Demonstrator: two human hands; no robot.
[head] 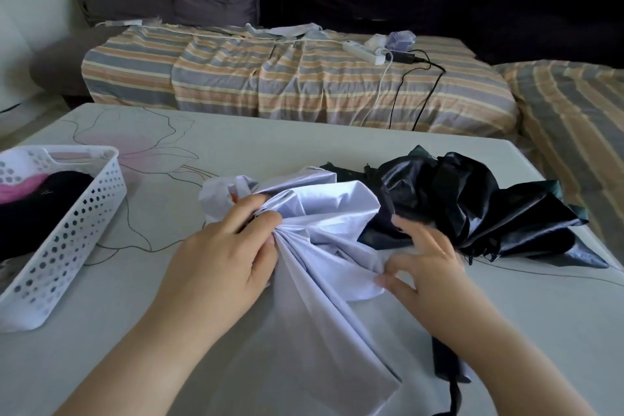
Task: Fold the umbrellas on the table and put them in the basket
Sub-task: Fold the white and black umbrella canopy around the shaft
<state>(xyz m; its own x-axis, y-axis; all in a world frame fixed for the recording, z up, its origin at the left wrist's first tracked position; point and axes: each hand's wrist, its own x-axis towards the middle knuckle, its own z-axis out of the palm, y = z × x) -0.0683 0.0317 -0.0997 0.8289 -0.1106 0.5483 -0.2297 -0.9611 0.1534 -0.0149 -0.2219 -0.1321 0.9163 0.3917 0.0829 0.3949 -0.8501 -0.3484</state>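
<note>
Basket (72,233): white, perforated, at the desk's left edge, long axis running from near-left to far-right; dark and pink items lie inside.
Desk (337,149): pale top with a flower drawing; open surface between basket and left hand, and along the far edge.
Left hand (226,257): fingers curled, gripping the gathered folds of the lavender umbrella.
Lavender umbrella (320,213): lies at desk centre, long axis running from far-left toward the near edge; fabric fans out toward the viewer.
Right hand (425,263): fingers bent, pinching a fabric edge of the lavender umbrella; somewhat blurred.
Black umbrella (472,199): crumpled, unfolded, just behind and right of the lavender one, touching it, near the desk's right edge.
Bed (304,84): striped cover, beyond the desk's far edge.
</note>
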